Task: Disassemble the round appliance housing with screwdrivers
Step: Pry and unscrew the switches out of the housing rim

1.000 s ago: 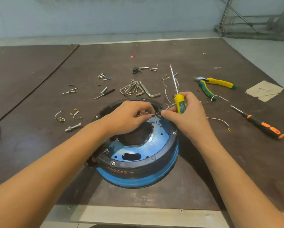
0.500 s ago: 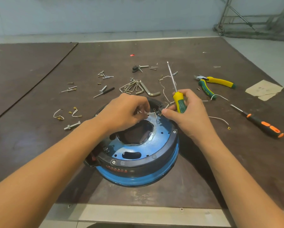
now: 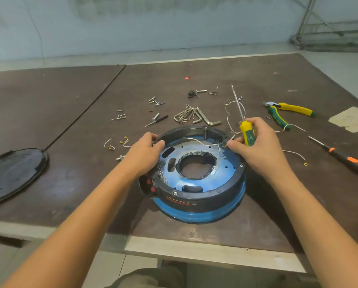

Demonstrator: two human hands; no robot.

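On the table (image 3: pixel 263 215) sits a black-rimmed blue housing (image 3: pixel 205 197)

Dark brown worktable (image 3: pixel 194 65) before a pale blue wall (image 3: pixel 132 28), metal frame (image 3: pixel 329 28) at right.

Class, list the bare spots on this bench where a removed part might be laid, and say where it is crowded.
Bare: the board between the black lid and the housing; the near-right corner, between the housing and the orange screwdriver. Crowded: behind the housing, with screws, hex keys, wires and pliers.
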